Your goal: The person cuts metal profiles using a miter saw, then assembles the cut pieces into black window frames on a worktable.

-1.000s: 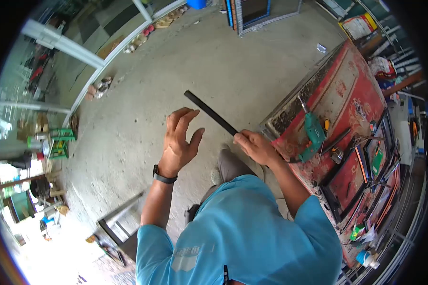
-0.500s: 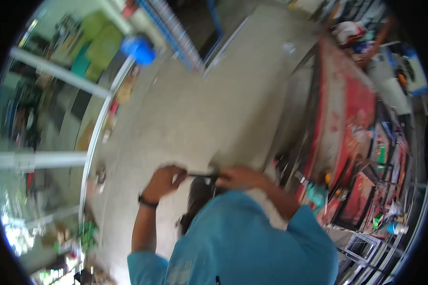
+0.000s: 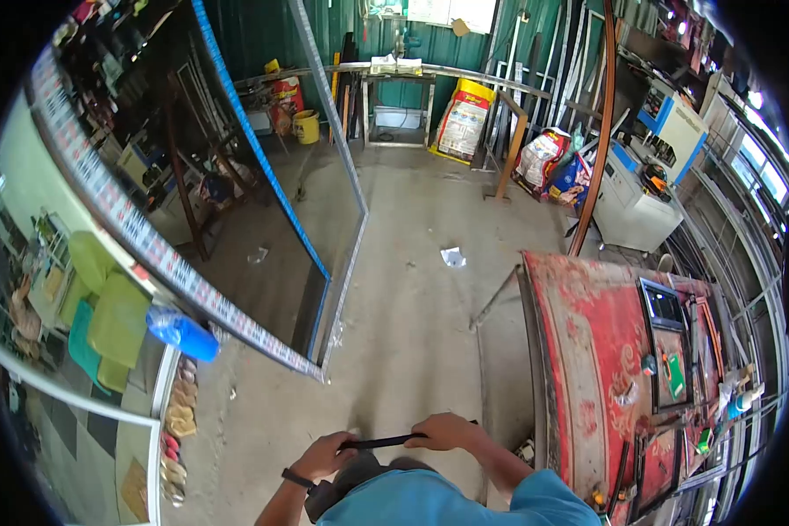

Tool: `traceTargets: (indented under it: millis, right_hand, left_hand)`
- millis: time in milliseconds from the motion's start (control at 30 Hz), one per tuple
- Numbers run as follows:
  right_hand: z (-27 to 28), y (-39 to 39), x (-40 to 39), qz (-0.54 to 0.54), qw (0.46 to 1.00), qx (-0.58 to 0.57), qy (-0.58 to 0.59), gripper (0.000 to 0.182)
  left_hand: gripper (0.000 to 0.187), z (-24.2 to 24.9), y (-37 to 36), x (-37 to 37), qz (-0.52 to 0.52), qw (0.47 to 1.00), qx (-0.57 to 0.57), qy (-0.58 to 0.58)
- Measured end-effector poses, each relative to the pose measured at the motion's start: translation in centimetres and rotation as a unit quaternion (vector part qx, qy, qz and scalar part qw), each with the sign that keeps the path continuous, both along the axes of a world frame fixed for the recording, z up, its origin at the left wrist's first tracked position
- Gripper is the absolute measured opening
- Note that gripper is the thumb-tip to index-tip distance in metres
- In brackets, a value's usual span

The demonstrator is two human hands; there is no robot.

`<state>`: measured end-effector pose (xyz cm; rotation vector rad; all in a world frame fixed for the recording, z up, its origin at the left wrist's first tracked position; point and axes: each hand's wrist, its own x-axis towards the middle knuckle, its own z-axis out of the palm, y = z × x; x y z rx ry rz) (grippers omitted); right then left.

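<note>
A thin, dark, straight strip (image 3: 379, 442) spans the gap between my two hands, low in the view in front of my body. My left hand (image 3: 326, 454), with a dark band on the wrist, is closed around one end of it. At the other end my right hand (image 3: 445, 432) grips it with bent fingers, and a short bit seems to stick out beyond. What kind of strip it is cannot be made out. Below the hands shows my blue shirt (image 3: 430, 501).
On the right stands a workbench (image 3: 574, 351) under a red patterned cloth, with frames and tools on it. A large framed glass panel (image 3: 324, 364) stands to the left. Shoes (image 3: 181, 419) line the left doorway. Sacks (image 3: 465, 120) and a machine (image 3: 636, 197) are farther back.
My view has tilted up and turned toward the back wall, so the hands appear lower. Both hands still hold the dark strip between them. The bench and glass panel look nearer.
</note>
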<state>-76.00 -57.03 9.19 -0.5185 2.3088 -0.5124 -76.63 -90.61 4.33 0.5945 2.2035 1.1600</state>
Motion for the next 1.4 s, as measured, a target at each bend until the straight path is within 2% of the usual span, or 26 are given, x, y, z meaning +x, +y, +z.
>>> traceTargets:
  millis: [33, 133, 233, 300, 333, 400, 433, 467, 567, 600, 667, 767, 867, 933, 1000, 1033, 1100, 1133, 1167, 1200, 1267, 1367, 1400]
  right_hand:
    - [0.5, 1.5, -2.4, -0.034, 0.999, -0.008, 0.033, 0.062]
    - [3.3, 6.5, -10.5, -0.149, 0.988, 0.02, -0.039, 0.055]
    - [-1.0, 12.0, -18.0, -0.331, 0.931, -0.114, 0.105, 0.047]
    - [-3.2, 15.0, -25.0, -0.364, 0.874, -0.104, 0.305, 0.048]
    - [-3.8, 16.7, -28.6, -0.37, 0.833, -0.096, 0.4, 0.051]
    - [-6.5, 20.3, -36.7, -0.449, 0.784, -0.162, 0.397, 0.049]
    - [-7.6, 23.1, -41.8, -0.445, 0.784, -0.16, 0.401, 0.047]
    - [-8.4, 24.2, -45.0, -0.448, 0.789, -0.162, 0.389, 0.045]
    - [-2.9, 27.2, -57.6, -0.442, 0.83, -0.218, 0.262, 0.042]
    - [-1.3, 28.2, -61.8, -0.413, 0.848, -0.217, 0.252, 0.04]
    - [1.5, 30.6, -70.2, -0.331, 0.864, -0.245, 0.291, 0.039]
    - [3.6, 34.7, -82.5, -0.303, 0.869, -0.246, 0.304, 0.039]
    - [2.2, 38.7, -94.3, -0.31, 0.855, -0.259, 0.325, 0.038]
    - [2.0, 41.4, -101.9, -0.338, 0.85, -0.25, 0.317, 0.037]
    - [1.2, 44.4, -109.3, -0.345, 0.858, -0.223, 0.308, 0.035]
    - [1.0, 45.9, -112.1, -0.351, 0.862, -0.215, 0.295, 0.035]
    - [1.8, 49.6, -117.0, -0.358, 0.864, -0.199, 0.293, 0.035]
    - [2.3, 51.4, -119.5, -0.358, 0.858, -0.197, 0.311, 0.034]
    - [2.6, 52.9, -122.4, -0.356, 0.851, -0.2, 0.331, 0.034]
    - [2.9, 54.3, -124.9, -0.398, 0.84, -0.201, 0.308, 0.033]
    - [2.6, 57.7, -130.1, -0.471, 0.817, -0.201, 0.263, 0.032]
    - [0.2, 62.7, -139.6, -0.53, 0.795, -0.188, 0.229, 0.031]
    - [-0.4, 64.0, -143.2, -0.519, 0.794, -0.197, 0.246, 0.031]
  left_hand:
    - [0.033, 0.0, 1.7, -4.6, -0.031, 0.999, 0.012, 0.015]
    - [0.03, 1.2, 7.8, -19.0, -0.134, 0.989, 0.045, 0.049]
    - [0.028, 1.3, 15.2, -33.0, -0.199, 0.976, -0.012, 0.083]
    - [0.027, -0.9, 20.0, -41.6, -0.196, 0.972, -0.043, 0.12]
    - [0.027, -2.3, 22.1, -45.4, -0.171, 0.978, -0.05, 0.103]
    - [0.028, -4.8, 25.4, -53.4, -0.114, 0.989, -0.064, 0.073]
    - [0.029, -8.4, 26.2, -57.1, -0.082, 0.993, 0.004, 0.09]
    - [0.03, -8.4, 27.2, -60.3, -0.05, 0.998, -0.012, 0.046]
    - [0.032, -5.9, 29.6, -69.0, 0.034, 0.997, -0.027, -0.058]
    - [0.033, -4.0, 30.1, -72.0, 0.06, 0.992, -0.028, -0.11]
    - [0.033, -6.1, 30.8, -78.5, 0.123, 0.98, 0.052, -0.145]
    - [0.026, -6.0, 33.2, -88.9, 0.164, 0.967, 0.046, -0.189]
    - [0.023, -10.3, 36.4, -100.9, 0.161, 0.978, 0.059, -0.122]
    - [0.026, -11.8, 38.6, -109.2, 0.174, 0.984, 0.034, -0.024]
    - [0.025, -9.9, 41.3, -118.3, 0.176, 0.983, 0.001, 0.045]
    - [0.024, -10.8, 42.4, -122.8, 0.212, 0.976, 0.042, -0.027]
    - [0.021, -11.9, 44.5, -132.2, 0.179, 0.983, 0.042, -0.008]
    - [0.021, -10.7, 45.7, -137.0, 0.174, 0.984, 0.034, 0.014]
    - [0.021, -7.2, 47.4, -141.3, 0.169, 0.985, 0.01, 0.036]
    - [0.022, -3.6, 49.1, -145.7, 0.164, 0.984, -0.015, 0.062]
    - [0.022, -1.7, 51.3, -155.7, 0.164, 0.979, -0.05, 0.108]
    - [0.015, 0.5, 54.4, -171.3, 0.153, 0.964, -0.048, 0.21]
    - [0.013, 0.9, 55.5, -176.4, 0.148, 0.961, -0.042, 0.231]
